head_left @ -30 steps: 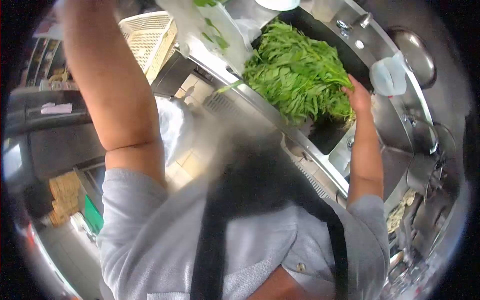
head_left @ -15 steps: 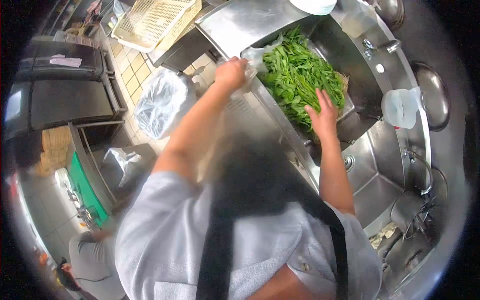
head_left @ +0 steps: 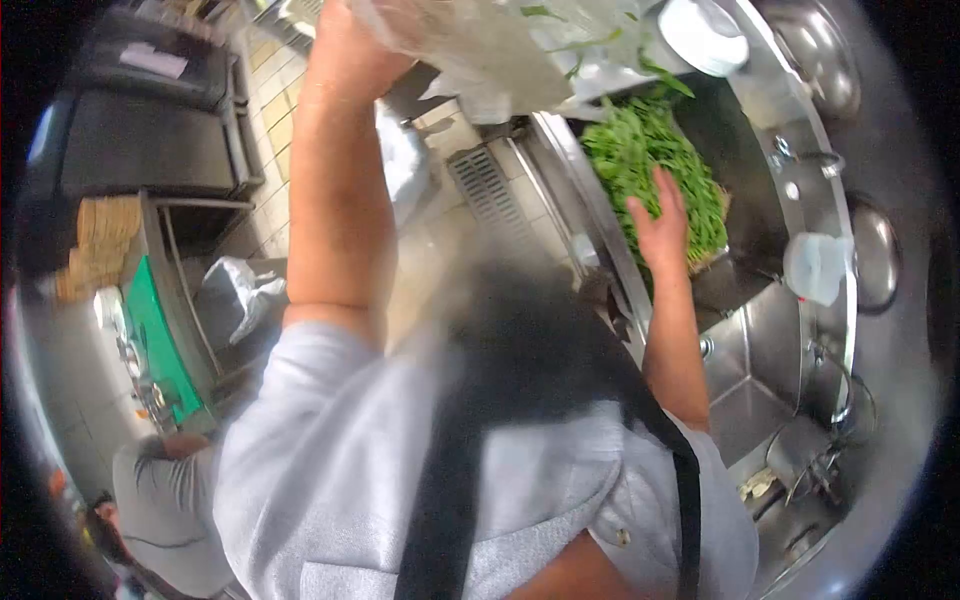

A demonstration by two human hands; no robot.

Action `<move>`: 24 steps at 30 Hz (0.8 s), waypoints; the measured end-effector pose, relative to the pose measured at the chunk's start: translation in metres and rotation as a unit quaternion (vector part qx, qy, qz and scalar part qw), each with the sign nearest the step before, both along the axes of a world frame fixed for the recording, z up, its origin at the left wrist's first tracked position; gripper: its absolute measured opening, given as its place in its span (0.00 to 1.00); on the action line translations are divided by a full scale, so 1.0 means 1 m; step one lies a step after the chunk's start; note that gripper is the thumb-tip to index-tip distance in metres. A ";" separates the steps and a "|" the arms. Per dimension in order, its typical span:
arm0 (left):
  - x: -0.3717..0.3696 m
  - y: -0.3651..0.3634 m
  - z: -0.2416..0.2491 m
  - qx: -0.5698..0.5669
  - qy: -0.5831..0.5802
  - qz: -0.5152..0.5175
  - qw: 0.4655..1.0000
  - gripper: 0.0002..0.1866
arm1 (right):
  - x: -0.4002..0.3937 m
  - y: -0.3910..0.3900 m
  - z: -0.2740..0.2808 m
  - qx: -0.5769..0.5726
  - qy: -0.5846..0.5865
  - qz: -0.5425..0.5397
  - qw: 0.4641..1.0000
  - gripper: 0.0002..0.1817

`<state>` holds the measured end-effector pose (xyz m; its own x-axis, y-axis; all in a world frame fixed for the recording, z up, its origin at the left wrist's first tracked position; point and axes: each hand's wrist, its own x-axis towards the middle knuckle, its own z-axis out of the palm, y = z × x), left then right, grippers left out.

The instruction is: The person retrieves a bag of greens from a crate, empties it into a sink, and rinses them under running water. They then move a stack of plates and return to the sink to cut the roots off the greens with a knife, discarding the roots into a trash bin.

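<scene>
A clear plastic bag (head_left: pixel 500 60) hangs lifted over the near edge of the sink, with a few loose green leaves clinging to it. My left hand (head_left: pixel 365 50) is closed on the bag at its left end; the fingers are partly hidden by the plastic. A heap of leafy green vegetables (head_left: pixel 640 135) lies in the far basin of the steel sink (head_left: pixel 750 110). On its near side my right hand (head_left: pixel 664 225) rests with fingers spread, touching the leaves and gripping nothing.
A white bowl (head_left: pixel 703 38) stands beyond the greens. Taps (head_left: pixel 815 160) and a translucent plastic container (head_left: pixel 817 268) line the sink's right rim. On the left are a lined bin (head_left: pixel 402 165), a green board (head_left: pixel 160 340) and another person (head_left: pixel 165 510).
My left hand has risen up and left, pulling the plastic bag off the greens and above the sink. My right hand stays at the vegetables. The view has shifted slightly.
</scene>
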<state>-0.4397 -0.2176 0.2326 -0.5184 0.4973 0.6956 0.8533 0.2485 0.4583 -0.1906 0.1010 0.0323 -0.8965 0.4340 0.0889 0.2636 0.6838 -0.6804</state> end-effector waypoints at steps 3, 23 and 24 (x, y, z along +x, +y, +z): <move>-0.009 -0.085 -0.004 -0.007 -0.146 0.050 0.988 0.13 | -0.006 -0.011 -0.003 0.001 0.012 0.000 1.000 0.35; -0.093 -0.286 -0.362 0.195 -0.768 0.165 0.587 0.50 | 0.106 -0.033 0.010 -0.032 -0.132 -0.245 0.960 0.33; -0.099 -0.287 -0.363 0.188 -0.774 0.155 0.585 0.50 | 0.106 -0.039 0.016 -0.017 -0.119 -0.242 0.963 0.31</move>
<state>-0.5387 -0.5046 -0.1302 -0.6968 0.1752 -0.6956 -0.7146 -0.0852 0.6943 -0.0844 0.0616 0.0485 -0.5811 0.8055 -0.1161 0.6971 0.4191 -0.5817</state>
